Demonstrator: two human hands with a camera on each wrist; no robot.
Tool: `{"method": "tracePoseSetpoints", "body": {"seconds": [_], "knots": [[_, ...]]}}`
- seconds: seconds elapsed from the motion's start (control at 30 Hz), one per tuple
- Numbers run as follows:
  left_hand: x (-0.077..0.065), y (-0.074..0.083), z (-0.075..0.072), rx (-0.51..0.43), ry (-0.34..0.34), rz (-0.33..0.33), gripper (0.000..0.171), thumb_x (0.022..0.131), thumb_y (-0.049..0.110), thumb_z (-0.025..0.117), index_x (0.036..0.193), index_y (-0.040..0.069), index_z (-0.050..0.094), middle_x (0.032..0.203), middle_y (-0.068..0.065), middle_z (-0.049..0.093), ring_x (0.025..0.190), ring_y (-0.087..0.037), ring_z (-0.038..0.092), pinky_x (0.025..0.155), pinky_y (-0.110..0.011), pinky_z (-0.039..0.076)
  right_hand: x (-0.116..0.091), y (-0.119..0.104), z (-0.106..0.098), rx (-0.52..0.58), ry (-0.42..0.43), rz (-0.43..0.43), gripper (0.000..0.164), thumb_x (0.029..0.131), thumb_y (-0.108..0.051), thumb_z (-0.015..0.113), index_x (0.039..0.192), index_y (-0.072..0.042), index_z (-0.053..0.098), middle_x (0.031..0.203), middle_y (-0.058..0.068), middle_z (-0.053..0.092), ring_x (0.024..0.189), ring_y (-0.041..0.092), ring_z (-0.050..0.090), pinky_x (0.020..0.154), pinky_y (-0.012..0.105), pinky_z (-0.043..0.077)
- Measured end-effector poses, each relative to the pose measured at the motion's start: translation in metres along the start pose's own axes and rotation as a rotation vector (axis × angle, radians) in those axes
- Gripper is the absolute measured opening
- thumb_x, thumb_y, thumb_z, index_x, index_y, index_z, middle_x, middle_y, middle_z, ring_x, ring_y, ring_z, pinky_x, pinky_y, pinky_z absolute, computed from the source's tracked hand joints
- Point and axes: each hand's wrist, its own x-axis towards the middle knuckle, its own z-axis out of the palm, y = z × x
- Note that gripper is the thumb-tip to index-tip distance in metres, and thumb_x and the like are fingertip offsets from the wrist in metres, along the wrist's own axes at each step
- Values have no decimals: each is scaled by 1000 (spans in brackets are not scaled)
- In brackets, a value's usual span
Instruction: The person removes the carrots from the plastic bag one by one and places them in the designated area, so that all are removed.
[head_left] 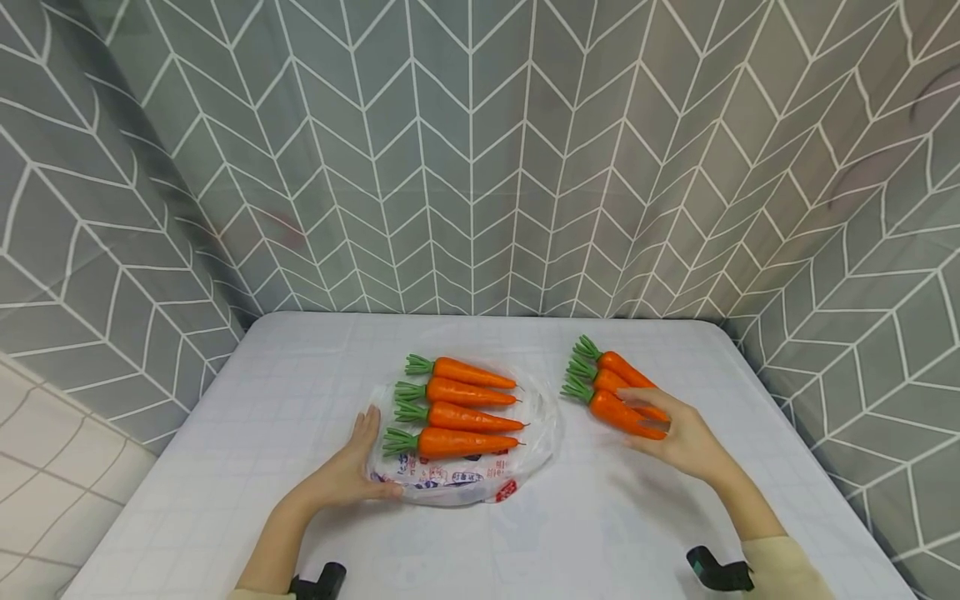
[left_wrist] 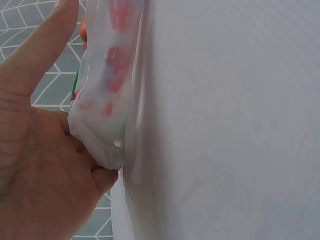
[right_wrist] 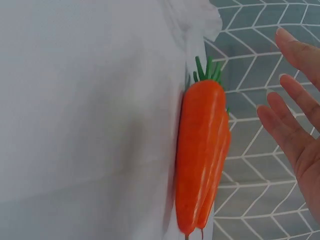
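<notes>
Right hand hung with fingers apart over three carrots at right, gripping nothing, while left hand touched the left bag; carrots looked light, stiff, slick, best pinched mid-body.

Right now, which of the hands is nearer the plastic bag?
The left hand, touching the plastic bag; the right hand is away to its right, above three carrots.

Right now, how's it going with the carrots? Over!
Left grip touching edge of plastic bag; right grip spread near three carrots. Four more carrots on the bag. Nothing visibly blocking right grip.
</notes>
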Motion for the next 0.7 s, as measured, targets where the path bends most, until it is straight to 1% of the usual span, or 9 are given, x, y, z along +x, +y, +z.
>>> {"method": "tracePoseSetpoints", "body": {"seconds": [0.07, 0.17, 0.27, 0.4, 0.5, 0.57, 0.63, 0.7], "knots": [[0, 0, 0, -3, -1, -1, 129, 70, 43, 84, 149, -10, -3, 156, -28, -8, 142, -46, -10, 111, -59, 5, 3, -4, 1, 12, -1, -6, 58, 73, -10, 84, 126, -6, 60, 123, 7, 62, 110, 11, 57, 90, 34, 52], [0, 0, 0, -10, -3, -1, 128, 70, 42, 84, 149, -9, -3, 156, -28, -8, 142, -46, -10, 111, -59, 5, 9, -11, 3, 39, -4, -19, 58, 73, -9, 84, 126, -6, 60, 123, 6, 62, 111, 8, 56, 88, 36, 53], [-1, -1, 0, -13, -4, 3, 128, 70, 42, 84, 149, -9, -3, 156, -28, -8, 142, -46, -10, 111, -60, 5, 13, -16, 5, 56, -10, -37, 58, 73, -10, 85, 126, -7, 61, 124, 5, 62, 112, 5, 55, 89, 32, 52], [-1, -1, 0, -14, -6, 7, 128, 70, 42, 84, 149, -10, -3, 156, -28, -9, 142, -46, -11, 111, -60, 4, 19, -21, 7, 53, -21, -42, 59, 72, -11, 85, 126, -10, 61, 122, 2, 63, 110, 10, 57, 91, 28, 51], [-1, 0, 0, -13, -6, 6, 129, 70, 42, 84, 149, -10, -3, 156, -28, -9, 142, -46, -11, 112, -59, 4, 24, -25, 11, 65, -31, -44, 59, 72, -10, 85, 127, -13, 61, 122, 0, 63, 107, 14, 59, 90, 32, 52], [-1, 1, -1, -13, -5, 5, 129, 70, 42, 84, 149, -10, -3, 156, -28, -9, 142, -46, -11, 112, -59, 4, 28, -28, 14, 98, -39, -56, 59, 72, -9, 85, 126, -14, 61, 123, 1, 63, 106, 15, 59, 89, 33, 53], [-2, 1, -1, -14, -7, 3, 129, 70, 42, 84, 149, -10, -3, 156, -28, -9, 142, -46, -11, 112, -60, 4, 32, -30, 18, 122, -45, -75, 58, 73, -8, 84, 126, -10, 61, 123, 3, 63, 107, 15, 59, 89, 31, 52], [-2, 2, -1, -14, -9, 2, 128, 70, 42, 84, 149, -10, -3, 156, -28, -10, 142, -46, -11, 112, -60, 4, 36, -33, 22, 133, -52, -99, 57, 73, -9, 84, 126, -7, 61, 123, 5, 63, 108, 19, 60, 89, 29, 52]]}}
